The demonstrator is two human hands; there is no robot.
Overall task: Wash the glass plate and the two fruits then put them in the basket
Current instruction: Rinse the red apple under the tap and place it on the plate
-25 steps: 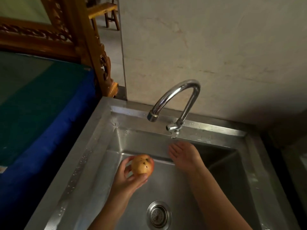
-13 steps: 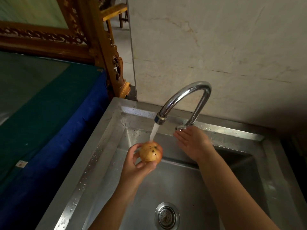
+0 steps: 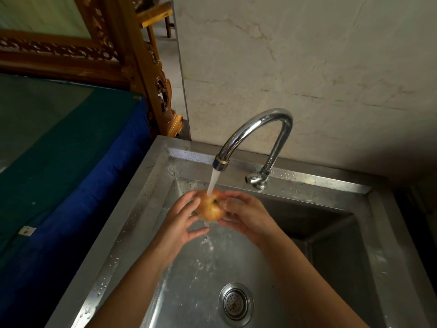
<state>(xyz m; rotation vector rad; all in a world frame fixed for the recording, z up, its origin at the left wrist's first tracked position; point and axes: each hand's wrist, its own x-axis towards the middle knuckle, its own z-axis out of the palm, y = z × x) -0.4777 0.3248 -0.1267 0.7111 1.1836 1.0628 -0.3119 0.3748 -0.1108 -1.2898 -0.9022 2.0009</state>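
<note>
Held between both hands under the running stream: a yellow-red apple (image 3: 210,207), stem hollow turned up toward the camera. Left hand (image 3: 182,218) cupped against the apple's left side, fingers curled round it, thumb stretched out below toward the falling water. Right hand (image 3: 248,216) pressed to the apple's right side, fingers bent round it, so each grip clamped on the fruit from opposite sides. Straight above the two grips, the chrome gooseneck faucet (image 3: 260,129), its water stream (image 3: 214,182) landing on the top of the apple and splashing off beneath the hands. Behind the right grip, up and to its right, the faucet's base on the wet back ledge. Below both grips, the steel sink (image 3: 151,209), beaded with droplets along its left rim, round drain strainer (image 3: 236,304) between the forearms. Well to the left of the left grip, a blue and green covered surface (image 3: 59,162), with a carved wooden frame (image 3: 142,67) standing behind it.
</note>
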